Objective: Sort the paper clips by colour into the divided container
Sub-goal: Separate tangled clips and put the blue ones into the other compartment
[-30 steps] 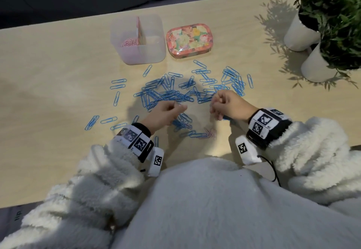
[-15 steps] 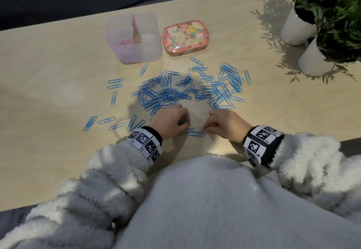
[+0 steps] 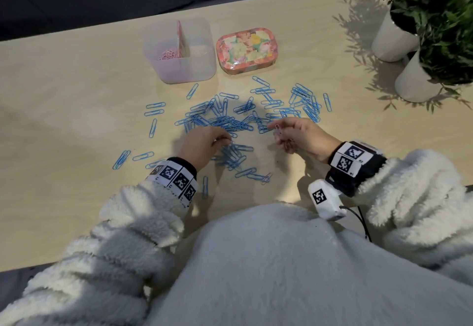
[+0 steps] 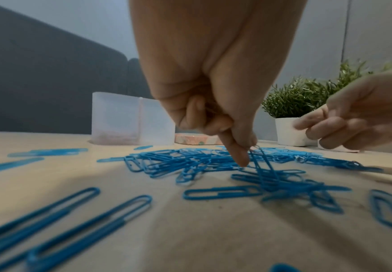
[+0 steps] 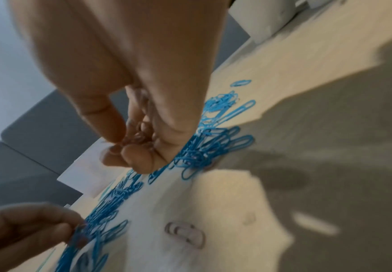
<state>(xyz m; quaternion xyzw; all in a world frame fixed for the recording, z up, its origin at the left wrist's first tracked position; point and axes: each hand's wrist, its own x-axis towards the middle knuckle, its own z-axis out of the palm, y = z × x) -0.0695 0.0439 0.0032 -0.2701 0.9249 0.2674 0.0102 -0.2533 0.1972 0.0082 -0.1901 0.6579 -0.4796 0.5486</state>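
Observation:
Many blue paper clips (image 3: 230, 123) lie scattered mid-table. My left hand (image 3: 228, 142) reaches into the near heap and pinches one blue clip (image 4: 263, 165) by its end between thumb and forefinger, tilting it up. My right hand (image 3: 277, 131) hovers just above the table to the right, fingers curled round a few pink clips (image 5: 136, 138). A couple of pink clips (image 3: 267, 177) lie at the heap's near edge. The translucent divided container (image 3: 179, 69) stands at the back, with pink clips (image 3: 167, 55) in its left compartment; the right one looks empty.
A floral tin (image 3: 245, 49) sits right of the container. Two white pots with green plants (image 3: 409, 69) stand at the far right. Stray blue clips (image 3: 153, 110) spread out to the left. My fleece sleeves cover the table's near edge.
My right hand has lifted off the near table and moved away and right, carrying pink clips. My left hand has shifted into the blue heap and pinched a clip.

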